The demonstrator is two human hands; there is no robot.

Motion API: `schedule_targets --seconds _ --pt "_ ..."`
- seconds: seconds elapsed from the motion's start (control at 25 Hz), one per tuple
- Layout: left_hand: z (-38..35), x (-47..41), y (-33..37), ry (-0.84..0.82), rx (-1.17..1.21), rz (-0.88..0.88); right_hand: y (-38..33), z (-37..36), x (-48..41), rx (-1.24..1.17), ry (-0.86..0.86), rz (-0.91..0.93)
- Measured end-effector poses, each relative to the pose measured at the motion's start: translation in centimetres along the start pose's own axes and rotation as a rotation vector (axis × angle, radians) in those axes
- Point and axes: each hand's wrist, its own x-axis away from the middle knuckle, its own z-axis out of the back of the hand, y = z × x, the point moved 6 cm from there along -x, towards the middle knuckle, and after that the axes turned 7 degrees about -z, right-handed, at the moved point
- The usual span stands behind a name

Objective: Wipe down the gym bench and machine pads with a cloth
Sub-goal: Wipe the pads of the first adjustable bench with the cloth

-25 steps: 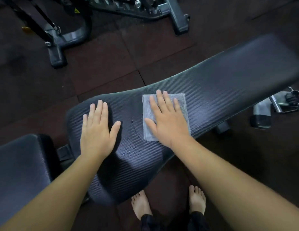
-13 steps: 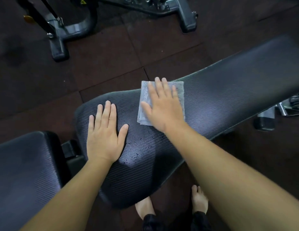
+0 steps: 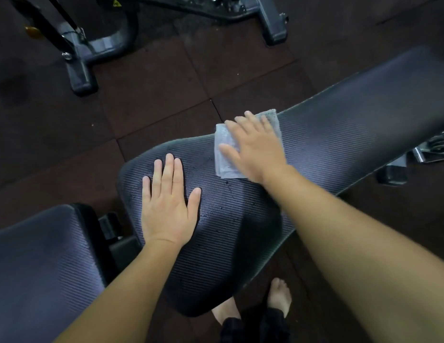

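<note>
From my remote seat, the head camera shows the right hand (image 3: 255,149) pressing a folded grey cloth (image 3: 223,162) flat against the long back pad (image 3: 352,125) of the gym bench. Its fingers are straight and slightly spread, not curled round the fabric. The cloth now lies at the pad's far edge, and one corner pokes past it over the dark floor tiles (image 3: 154,100). A second ago it sat in the middle of the pad's width, so the stroke has travelled away from the body and across the surface. The hand is blurred, which I read as motion.

The left hand (image 3: 166,204) has stayed planted palm-down on the pad's rounded near end, fingers straight and close together, thumb out to the side. It appears to be bracing.

Small droplets (image 3: 211,215) show on the ribbed vinyl between the two hands, so I judge this patch not yet dry. The pad's long upper stretch to the right lies beyond where the cloth has been in this last second, and the separate seat pad (image 3: 42,256) has no cloth on it. I put the job at an early stage.
</note>
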Motion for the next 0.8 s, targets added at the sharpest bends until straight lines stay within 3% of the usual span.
schedule_targets --seconds 0.12,0.2,0.28,0.36,0.44,0.52,0.64,0.72,0.8 --pt "0.0 0.0 0.0 0.010 0.004 0.001 6.6 1.6 -2.0 0.014 0.024 -0.222" --pt "0.0 -0.1 0.0 0.018 -0.001 -0.001 6.4 1.6 -2.7 0.012 0.067 -0.378" --pt "-0.1 -0.1 0.0 0.018 -0.004 0.000 0.9 0.6 -2.6 0.028 0.106 -0.324" --pt "-0.1 0.0 0.0 0.025 -0.005 0.003 -4.0 -0.7 -1.7 -0.002 0.052 -0.118" --pt "-0.1 0.0 0.0 0.030 0.000 0.003 -3.2 -0.4 -1.5 0.007 -0.001 0.028" --pt "-0.1 0.1 -0.1 0.031 0.002 0.003 2.6 1.1 -3.2 0.076 0.028 -0.023" --pt "-0.1 0.0 0.0 0.040 0.007 0.005 9.5 2.6 -4.0 0.060 0.064 -0.265" --pt "-0.1 0.0 0.0 0.042 0.008 0.006 6.8 1.6 -3.0 0.057 0.085 -0.291" --pt "0.0 0.1 0.2 0.047 0.014 0.001 3.2 0.3 -1.2 0.028 0.045 -0.127"
